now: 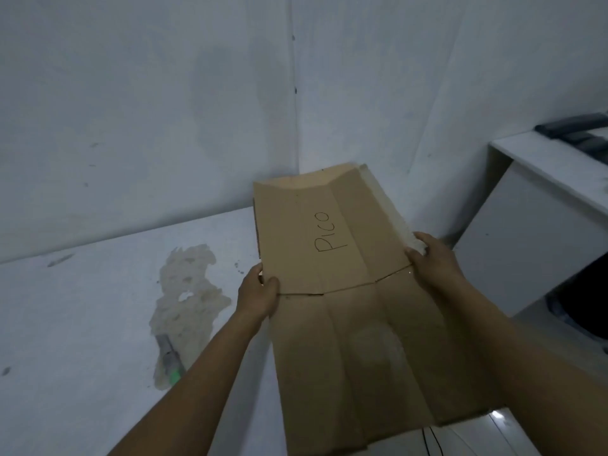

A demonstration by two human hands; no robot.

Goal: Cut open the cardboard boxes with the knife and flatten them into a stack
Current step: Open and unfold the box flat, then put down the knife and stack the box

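A flattened brown cardboard box (332, 258) with "PICO" handwritten on it fills the centre of the view, held in the air above the table's right edge. My left hand (258, 292) grips its left edge at the fold line. At the right edge, beside a strip of pale tape, my right hand (431, 261) grips the cardboard. The knife (169, 358), grey with a green end, lies on the white table (65, 324) to the left of my left forearm. The far flap of the box is bent slightly upward.
A rough beige patch (187, 291) marks the tabletop under and beyond the knife. White walls meet in a corner behind the box. A white cabinet (533, 232) stands at the right with dark items (572, 130) on top.
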